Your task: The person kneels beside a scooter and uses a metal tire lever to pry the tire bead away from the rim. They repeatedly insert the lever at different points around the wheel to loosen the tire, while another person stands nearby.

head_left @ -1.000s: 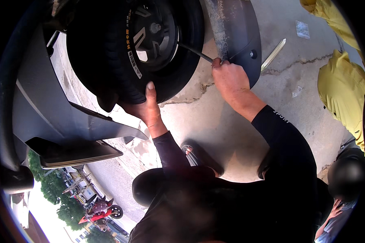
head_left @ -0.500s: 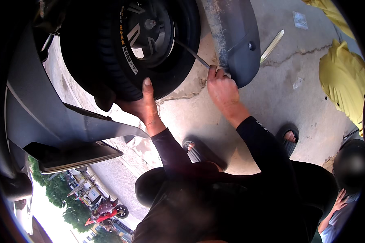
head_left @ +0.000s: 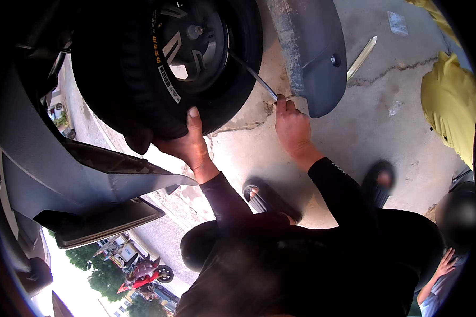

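A black tyre [head_left: 137, 68] on a dark wheel rim [head_left: 206, 68] fills the upper middle of the view. My left hand [head_left: 188, 145] is wrapped round the tyre's lower edge, thumb on the tread. My right hand [head_left: 293, 127] is closed on the end of a thin metal bar [head_left: 254, 73], whose other end reaches inside the tyre to the rim's edge. Beside the bar, a dark grey plastic guard [head_left: 322, 58] with a worn, speckled strip stands just above my right hand.
Grey vehicle bodywork [head_left: 74, 179] spans the left. A pale narrow strip [head_left: 362, 58] lies on cracked concrete near yellow fabric [head_left: 447, 105]. My sandalled feet [head_left: 259, 195] are below. Another person's hand [head_left: 444, 264] shows at lower right. A red two-wheeler [head_left: 143, 280] stands on the road.
My right hand, still on the bar, has moved a little downward, and the bar slants more steeply. My left hand stays on the tyre. The view has shifted slightly, showing more of my sandalled feet.
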Demonstrator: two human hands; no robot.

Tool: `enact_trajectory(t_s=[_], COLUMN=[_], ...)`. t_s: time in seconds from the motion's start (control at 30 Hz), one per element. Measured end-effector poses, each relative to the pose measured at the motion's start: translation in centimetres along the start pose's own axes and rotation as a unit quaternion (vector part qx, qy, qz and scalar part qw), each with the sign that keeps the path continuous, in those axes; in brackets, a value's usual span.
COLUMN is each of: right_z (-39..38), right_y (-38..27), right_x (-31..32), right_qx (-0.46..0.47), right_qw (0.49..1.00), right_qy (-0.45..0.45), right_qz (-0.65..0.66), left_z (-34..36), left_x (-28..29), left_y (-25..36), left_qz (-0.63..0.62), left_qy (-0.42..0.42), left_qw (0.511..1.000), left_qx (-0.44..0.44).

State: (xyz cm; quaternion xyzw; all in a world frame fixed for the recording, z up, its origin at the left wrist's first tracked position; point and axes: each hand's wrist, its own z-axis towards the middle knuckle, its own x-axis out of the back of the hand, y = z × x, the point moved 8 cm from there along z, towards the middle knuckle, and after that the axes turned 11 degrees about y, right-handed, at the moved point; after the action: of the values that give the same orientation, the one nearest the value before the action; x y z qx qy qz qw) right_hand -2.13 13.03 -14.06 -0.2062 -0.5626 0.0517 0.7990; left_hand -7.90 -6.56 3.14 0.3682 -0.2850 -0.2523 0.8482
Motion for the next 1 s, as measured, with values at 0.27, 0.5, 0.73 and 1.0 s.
enact_trajectory(t_s=[0.27,0.5,0.73,1.0], right_z=[-1.1,-1.5,-2.0,-3.4], right_y=[0.9,1.3,2.9,2.3], right_x=[-2.6,-5.6,-7.7,-6.9], right_qx=[-0.046,-0.098,-0.080,-0.121], right_qw=[0.997,0.984,0.985,0.967], right_qy=[-0.007,0.018,0.024,-0.013], right_qz=[0.067,0.151,0.154,0.224], left_z=[-0.1,-0.3,1.0,-0.1], left_x=[-0.2,-0.5,-0.2,0.0], left_y=[-0.7,-1.2,-1.6,-1.6], left_qz=[0.031,0.060,0.081,0.019], left_qy=[-0.009,-0.025,-0.031,0.098], left_qw=[0.999,0.995,0.995,0.995], left_qx=[0.009,-0.072,-0.039,0.017])
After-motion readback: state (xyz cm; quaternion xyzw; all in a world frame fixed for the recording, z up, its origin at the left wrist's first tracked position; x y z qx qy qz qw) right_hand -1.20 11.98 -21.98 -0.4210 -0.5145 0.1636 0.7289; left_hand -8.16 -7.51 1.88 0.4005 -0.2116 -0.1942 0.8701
